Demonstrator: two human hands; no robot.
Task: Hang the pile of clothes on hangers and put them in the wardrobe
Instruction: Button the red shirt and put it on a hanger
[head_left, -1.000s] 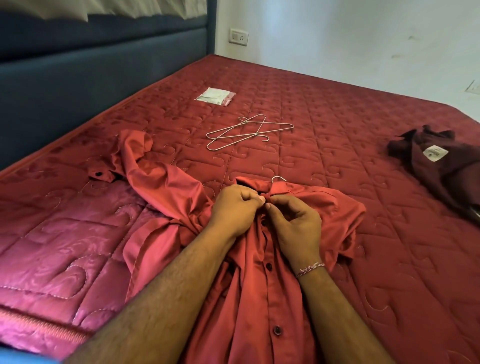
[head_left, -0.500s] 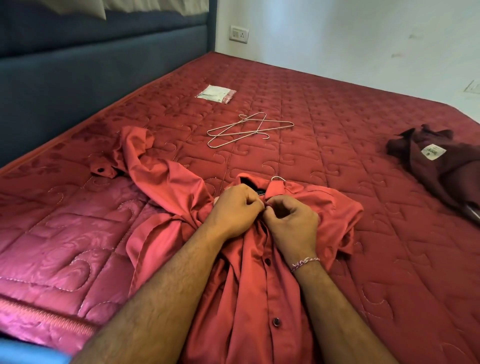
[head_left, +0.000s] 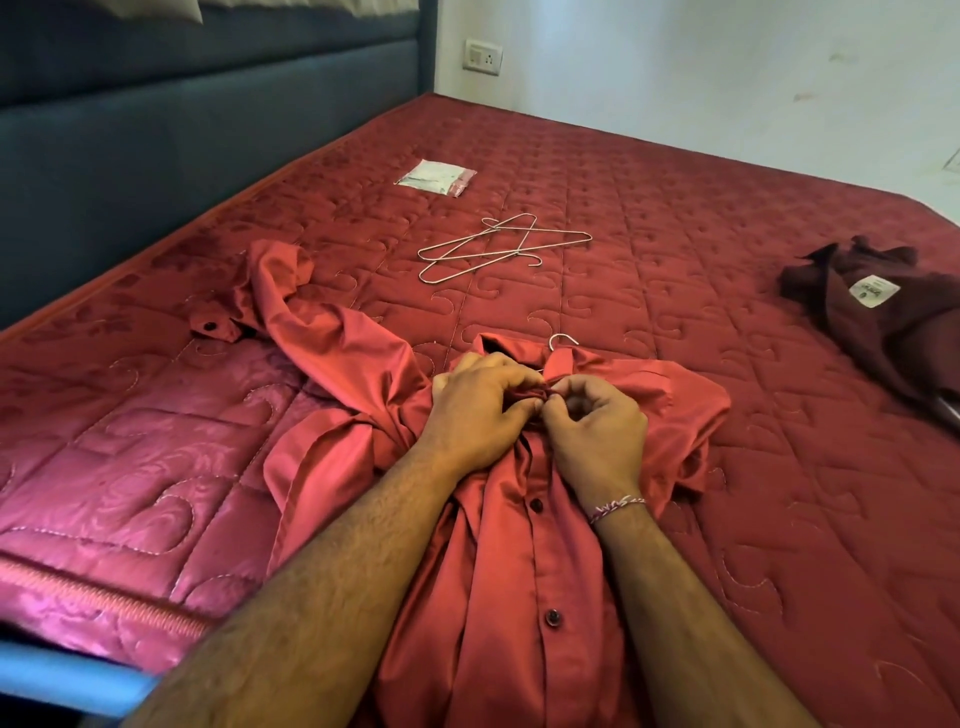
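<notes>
The red shirt lies front-up on the near part of the bed, a hanger hook poking out of its collar. The left hand and right hand meet just below the collar, both pinching the shirt's placket. Beyond lie two bare hangers and a packet; a maroon shirt sits far right.
</notes>
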